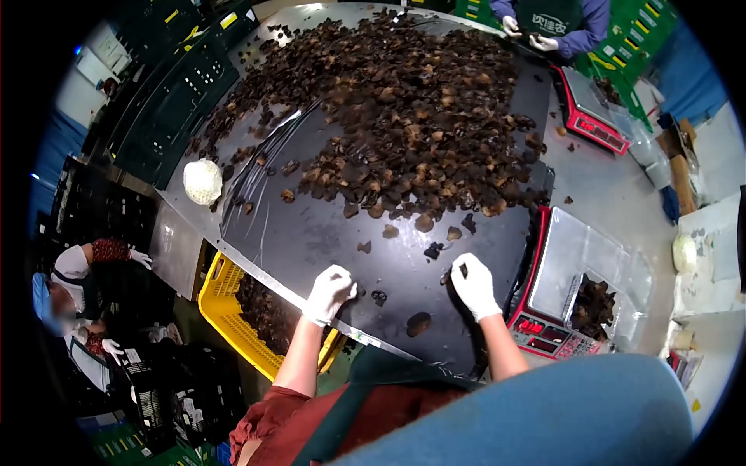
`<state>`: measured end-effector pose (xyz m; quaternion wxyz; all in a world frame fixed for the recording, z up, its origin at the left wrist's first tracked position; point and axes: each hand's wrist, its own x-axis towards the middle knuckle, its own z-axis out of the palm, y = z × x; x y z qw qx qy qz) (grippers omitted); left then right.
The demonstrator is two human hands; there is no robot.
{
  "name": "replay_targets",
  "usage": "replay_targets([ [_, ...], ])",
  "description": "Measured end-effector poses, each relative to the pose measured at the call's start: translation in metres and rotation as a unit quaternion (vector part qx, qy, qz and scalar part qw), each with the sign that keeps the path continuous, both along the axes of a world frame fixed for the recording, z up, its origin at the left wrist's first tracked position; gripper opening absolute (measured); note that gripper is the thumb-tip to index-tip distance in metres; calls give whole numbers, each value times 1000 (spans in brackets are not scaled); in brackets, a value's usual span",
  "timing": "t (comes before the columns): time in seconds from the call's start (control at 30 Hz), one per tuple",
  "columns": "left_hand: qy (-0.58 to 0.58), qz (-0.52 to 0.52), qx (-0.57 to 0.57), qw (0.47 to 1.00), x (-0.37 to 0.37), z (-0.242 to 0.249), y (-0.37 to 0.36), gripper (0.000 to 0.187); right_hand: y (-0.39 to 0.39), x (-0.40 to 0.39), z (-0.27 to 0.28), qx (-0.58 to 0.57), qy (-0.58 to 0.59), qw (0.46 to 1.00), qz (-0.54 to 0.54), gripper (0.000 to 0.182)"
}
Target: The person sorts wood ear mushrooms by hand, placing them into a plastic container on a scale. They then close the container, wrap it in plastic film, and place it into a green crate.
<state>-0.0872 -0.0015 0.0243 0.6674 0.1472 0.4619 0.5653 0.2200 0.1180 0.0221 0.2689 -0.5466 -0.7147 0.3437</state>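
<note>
A big heap of dark brown wood ear mushrooms point(435, 132) covers the far part of the dark sheet on the table. My left hand point(330, 295), in a white glove, hovers over the near edge with its fingers curled; what they hold, if anything, is hidden. My right hand point(474, 287), gloved alike, is closed, and a dark spot shows between its fingers, too small to name. Between and below the hands lie a few loose pieces, one a larger oval mushroom point(418, 323). Just beyond them rests a small black piece point(433, 250).
To my right stand a red scale point(536, 330) with a bag of mushrooms point(592, 309) and a second scale point(594, 128). A yellow basket point(221, 303) holds mushrooms at lower left. A white netted ball point(203, 182) sits on the left edge. Two other people work nearby.
</note>
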Motion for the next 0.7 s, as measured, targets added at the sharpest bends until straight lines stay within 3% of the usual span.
replay_targets([
  [0.03, 139, -65, -44, 987, 3, 1, -1, 15, -7, 3, 4, -8, -10, 1000, 2, 7],
  [0.1, 439, -111, 55, 890, 29, 6, -4, 26, -24, 8, 9, -23, -28, 999, 4, 6],
  [0.17, 572, -168, 91, 798, 46, 11, -8, 39, -46, 4, 17, -36, -25, 997, 62, 9],
  [0.27, 670, -192, 168, 697, 65, -8, -18, 43, -83, -5, 10, 21, -74, 983, 166, 25],
  [0.3, 695, -186, 173, 673, 69, -5, -18, 34, -91, -8, 14, 17, -118, 972, 203, 31],
  [0.43, 584, -146, 156, 783, 67, -6, 2, 19, -99, -12, 18, -13, -169, 957, 237, 36],
  [0.63, 634, -111, 267, 717, 93, -9, 81, 33, -117, -17, 12, -4, -170, 960, 222, 39],
  [0.7, 699, -141, 214, 668, 108, -15, 106, 32, -123, -18, 8, -2, -152, 967, 202, 34],
])
